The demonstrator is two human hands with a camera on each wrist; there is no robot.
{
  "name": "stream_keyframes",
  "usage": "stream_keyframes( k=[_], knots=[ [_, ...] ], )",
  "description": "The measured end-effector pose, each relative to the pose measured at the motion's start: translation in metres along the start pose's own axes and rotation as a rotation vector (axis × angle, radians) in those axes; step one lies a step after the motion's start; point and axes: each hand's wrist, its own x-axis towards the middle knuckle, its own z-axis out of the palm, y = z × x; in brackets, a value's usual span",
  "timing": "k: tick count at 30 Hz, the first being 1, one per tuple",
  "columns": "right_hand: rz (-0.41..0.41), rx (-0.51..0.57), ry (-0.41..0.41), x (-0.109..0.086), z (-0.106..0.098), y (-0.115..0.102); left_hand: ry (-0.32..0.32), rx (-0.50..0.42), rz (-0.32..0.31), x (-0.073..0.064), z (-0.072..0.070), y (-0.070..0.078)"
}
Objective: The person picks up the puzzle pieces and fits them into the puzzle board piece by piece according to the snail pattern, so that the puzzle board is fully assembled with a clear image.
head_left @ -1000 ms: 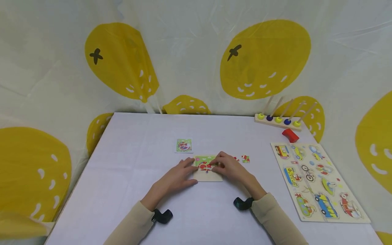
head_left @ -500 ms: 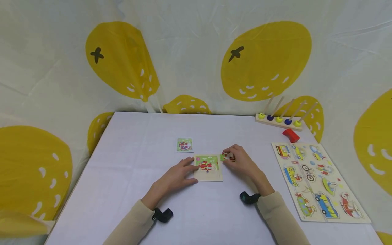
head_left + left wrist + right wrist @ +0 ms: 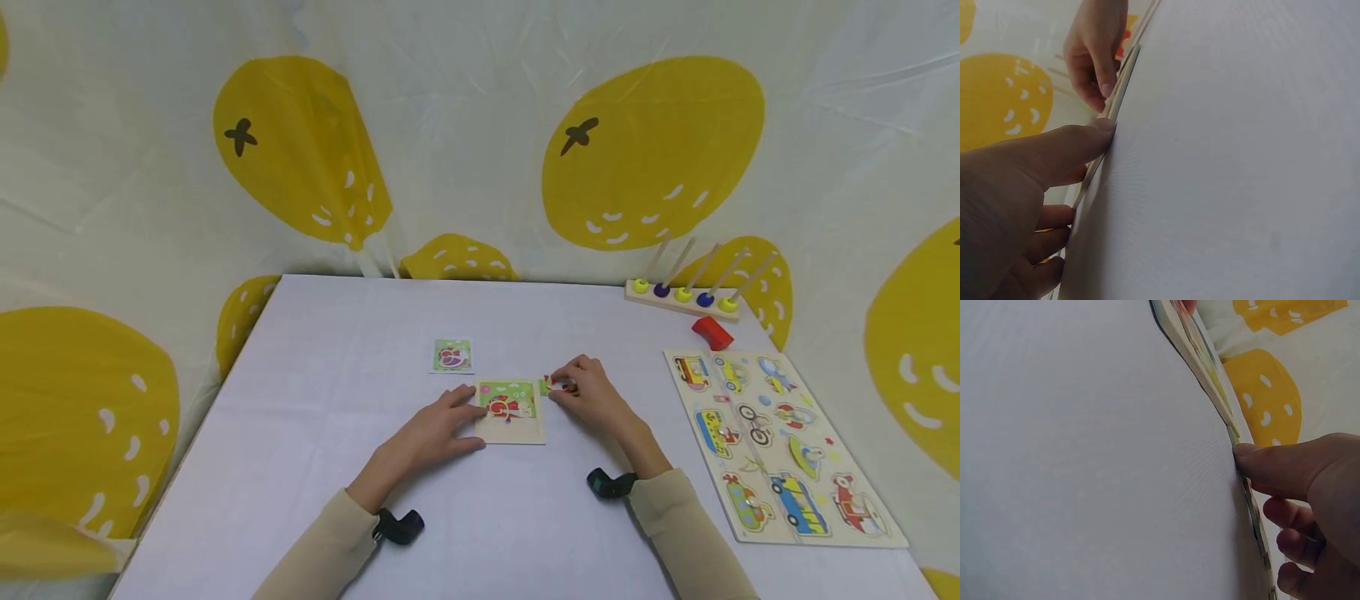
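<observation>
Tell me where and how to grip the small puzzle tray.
Probably by the left and right edges of its bare near part, coming in low from both sides. The puzzle tray is thin and lies flat, with picture pieces filling only the far part. The left hand is at its left edge; the right hand is on loose pieces just past the right edge.

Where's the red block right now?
In the head view, the red block lies near the table's far right corner, between the peg rack and the big vehicle puzzle board.
</observation>
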Motion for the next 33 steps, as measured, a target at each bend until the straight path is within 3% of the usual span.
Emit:
stream_keyframes(
  k=[18,33],
  knots=[
    [0.08,0.126,0.034,0.002,-0.006,-0.006,-0.022,0.009,-0.021,0.0,0.003,-0.002],
    [-0.038,0.177,0.009,-0.002,-0.014,-0.02,-0.021,-0.004,-0.027,0.0,0.004,-0.003]
  ],
)
